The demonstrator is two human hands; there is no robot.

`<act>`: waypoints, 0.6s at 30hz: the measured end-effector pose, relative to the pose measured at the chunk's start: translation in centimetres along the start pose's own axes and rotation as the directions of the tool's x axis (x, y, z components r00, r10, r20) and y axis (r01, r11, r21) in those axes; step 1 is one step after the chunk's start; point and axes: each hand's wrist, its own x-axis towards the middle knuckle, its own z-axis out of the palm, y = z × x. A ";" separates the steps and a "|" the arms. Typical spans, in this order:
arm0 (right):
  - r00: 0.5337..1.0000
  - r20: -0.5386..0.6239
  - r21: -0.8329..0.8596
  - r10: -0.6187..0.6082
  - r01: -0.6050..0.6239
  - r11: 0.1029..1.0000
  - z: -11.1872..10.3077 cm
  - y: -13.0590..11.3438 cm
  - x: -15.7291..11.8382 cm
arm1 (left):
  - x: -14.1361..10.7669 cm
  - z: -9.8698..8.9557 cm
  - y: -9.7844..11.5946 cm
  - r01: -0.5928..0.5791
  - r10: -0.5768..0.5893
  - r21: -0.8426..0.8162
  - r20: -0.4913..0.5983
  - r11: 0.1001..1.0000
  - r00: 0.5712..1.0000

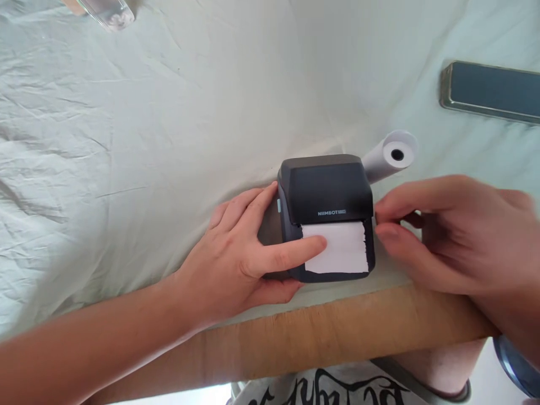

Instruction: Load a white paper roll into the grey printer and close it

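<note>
A black label printer (327, 188) marked NIIMBOT stands near the table's front edge. White paper (340, 256) with ragged sides sticks out of its front slot, below the lid. My left hand (242, 247) grips the printer from the left: one finger lies across the paper, others rest along the left side, and the thumb is at the front. At the printer's right side is my right hand (447, 236), thumb and forefinger brought together in a pinch near the lid's edge. What they hold, if anything, is hidden. Behind the printer lies a white paper roll (383, 157) with a dark core.
A pale wrinkled cloth (177, 112) covers the table, with a wooden edge strip (295, 337) along the front. A dark flat object with a metallic rim (493, 93) lies at the right. Part of a clear plastic object (112, 14) shows at the top left.
</note>
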 end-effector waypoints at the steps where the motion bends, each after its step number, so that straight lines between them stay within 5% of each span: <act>1: 0.999 -0.003 0.019 -0.048 0.048 0.999 0.4 0.1 0.3 | 0.1 0.0 0.1 0.010 -0.010 0.002 -0.014 1.000 1.000; 12: 0.994 0.072 0.420 -0.086 0.047 0.906 2.6 2.2 0.8 | 0.4 -0.9 -0.1 0.007 -0.009 0.057 0.028 0.998 1.000; 18: 0.987 0.090 0.408 -0.135 0.087 0.909 2.4 2.1 1.3 | 0.7 -0.9 0.1 -0.010 0.007 0.083 0.029 0.996 1.000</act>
